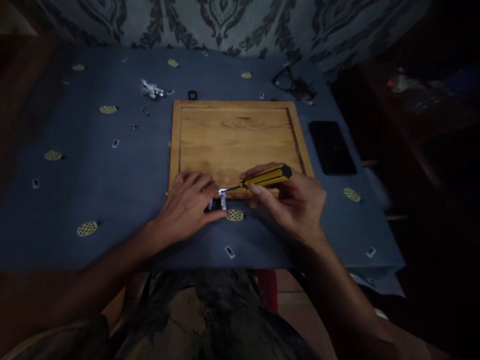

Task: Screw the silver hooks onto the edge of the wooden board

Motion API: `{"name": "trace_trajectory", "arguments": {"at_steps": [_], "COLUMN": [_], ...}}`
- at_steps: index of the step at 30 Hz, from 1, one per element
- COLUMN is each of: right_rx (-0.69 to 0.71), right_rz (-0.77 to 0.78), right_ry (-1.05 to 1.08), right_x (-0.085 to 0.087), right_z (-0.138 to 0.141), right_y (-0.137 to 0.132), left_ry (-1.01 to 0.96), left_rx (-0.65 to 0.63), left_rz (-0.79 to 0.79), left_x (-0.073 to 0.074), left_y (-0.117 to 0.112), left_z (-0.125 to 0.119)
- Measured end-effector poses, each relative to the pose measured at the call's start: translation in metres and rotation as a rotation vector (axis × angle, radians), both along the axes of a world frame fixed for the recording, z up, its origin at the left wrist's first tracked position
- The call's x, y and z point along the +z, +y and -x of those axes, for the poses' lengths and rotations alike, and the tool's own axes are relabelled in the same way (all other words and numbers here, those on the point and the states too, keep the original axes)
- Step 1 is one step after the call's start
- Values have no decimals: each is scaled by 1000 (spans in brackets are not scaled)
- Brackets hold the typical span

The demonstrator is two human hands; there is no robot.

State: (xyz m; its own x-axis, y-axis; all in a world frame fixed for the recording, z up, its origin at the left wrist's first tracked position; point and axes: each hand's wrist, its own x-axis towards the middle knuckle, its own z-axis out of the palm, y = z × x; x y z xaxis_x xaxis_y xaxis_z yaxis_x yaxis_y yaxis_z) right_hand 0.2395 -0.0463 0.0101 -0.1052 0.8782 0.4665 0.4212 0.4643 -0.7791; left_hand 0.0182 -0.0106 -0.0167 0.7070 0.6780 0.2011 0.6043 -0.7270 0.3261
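A wooden door panel (240, 137) with a raised frame lies flat on the table in front of me. At its near edge sits a small shiny metal hinge (223, 201), partly hidden by fingers. My left hand (189, 205) holds this hinge against the panel, fingers over the wood and thumb beneath the metal. In my right hand (296, 202) is a yellow and black screwdriver (267, 176), gripped by its handle and tilted. The screwdriver's tip meets the hinge. Whether a screw is under the tip, I cannot tell.
A blue patterned cloth (123, 200) covers the table. Another metal hinge (152, 90) and several screws (135, 126) lie at the back left. A small black square piece (192, 95) sits behind the panel. Eyeglasses (294, 85) and a black phone (332, 148) are on the right.
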Motion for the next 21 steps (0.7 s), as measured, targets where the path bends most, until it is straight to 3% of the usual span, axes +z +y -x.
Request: {"name": "trace_trajectory", "arguments": {"at_steps": [21], "right_rx": [55], "right_rz": [-128], "right_ry": [-223], "right_x": [7], "right_z": [4], "right_y": [1], "left_ry": [23], "left_rx": [6], "left_rz": [-16], "left_x": [0], "left_y": [0], "left_z": [0]}}
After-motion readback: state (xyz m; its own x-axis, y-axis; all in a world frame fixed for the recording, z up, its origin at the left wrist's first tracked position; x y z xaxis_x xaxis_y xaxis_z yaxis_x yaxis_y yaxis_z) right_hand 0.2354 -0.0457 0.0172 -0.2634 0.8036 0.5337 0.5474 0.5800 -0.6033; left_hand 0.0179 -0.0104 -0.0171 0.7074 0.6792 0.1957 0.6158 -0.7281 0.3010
